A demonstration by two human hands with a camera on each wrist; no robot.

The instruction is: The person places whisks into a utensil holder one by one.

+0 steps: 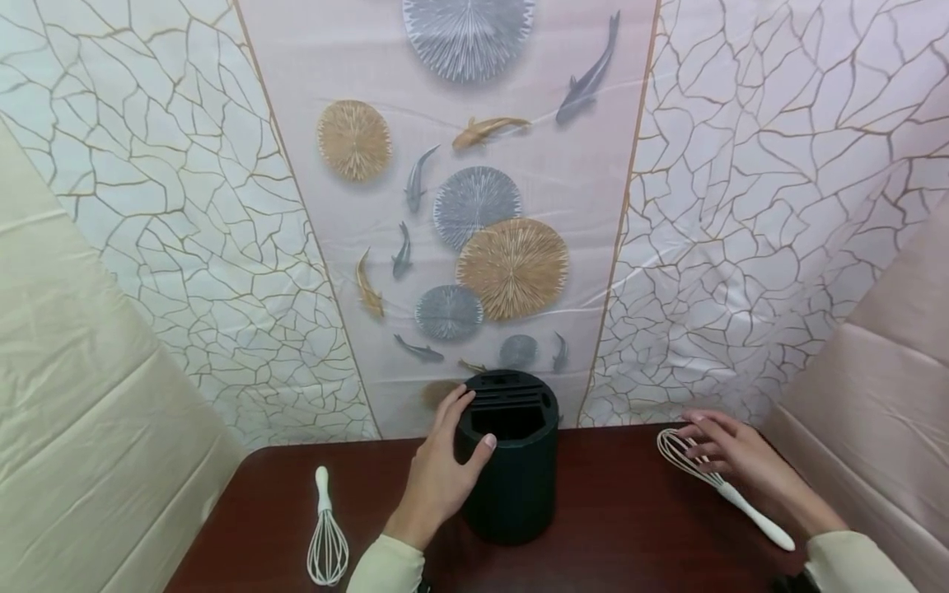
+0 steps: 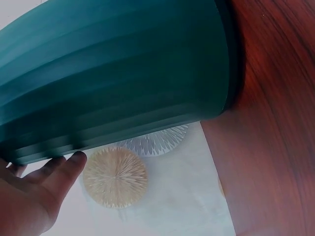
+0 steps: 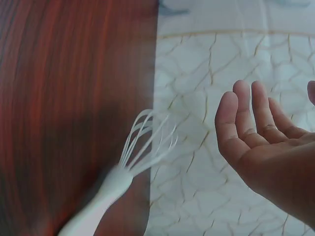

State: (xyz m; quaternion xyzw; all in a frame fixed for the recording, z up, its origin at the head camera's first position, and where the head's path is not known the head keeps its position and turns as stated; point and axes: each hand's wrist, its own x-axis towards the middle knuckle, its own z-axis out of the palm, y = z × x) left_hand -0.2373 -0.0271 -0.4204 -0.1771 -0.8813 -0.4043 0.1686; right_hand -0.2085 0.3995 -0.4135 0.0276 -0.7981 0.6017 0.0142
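A dark green utensil holder [image 1: 511, 486] with a slotted black top stands upright on the table. My left hand [image 1: 442, 478] is at its near left side, fingers along the rim and thumb stretched toward the front. In the left wrist view the fingertips of the left hand [image 2: 44, 187] lie close against the ribbed wall; contact is hard to make out. Over at the right, my right hand [image 1: 749, 461] hovers above a white-handled whisk [image 1: 756, 517], holding nothing. The right wrist view shows that whisk [image 3: 115, 184] lying apart from the loosely spread fingers [image 3: 227, 118].
A second whisk [image 1: 326, 535] lies at the left, its wires toward me. The dark red-brown table [image 1: 615, 511] meets a patterned cloth [image 1: 474, 346] at its back edge. Pale padded panels [image 1: 89, 412] slope up on both sides.
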